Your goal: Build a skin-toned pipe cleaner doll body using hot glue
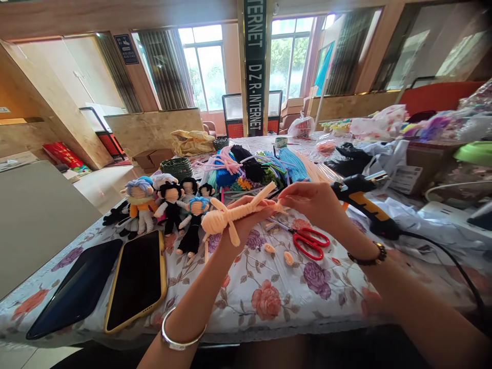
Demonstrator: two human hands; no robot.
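Observation:
A peach pipe-cleaner doll body (pixel 217 222), with a wound round head, arms and legs, lies across my left hand (pixel 246 218), whose fingers are closed around it. My right hand (pixel 311 202) pinches the end of one of the doll's legs at its right side. Below my hands, red-handled scissors (pixel 310 243) lie on the flowered tablecloth (pixel 249 292). Two small peach coiled pieces (pixel 288 258) rest left of the scissors. To the left stand several finished yarn-like dolls (pixel 169 200) with black, blue and lilac hair.
A hot glue gun (pixel 363 205) with a black cord lies at right. Two phones (pixel 136 282) lie at left front. Behind my hands are bundles of coloured pipe cleaners (pixel 246 166) and a dark green basket (pixel 176 167). Bags and a cardboard box (pixel 423 169) crowd the right.

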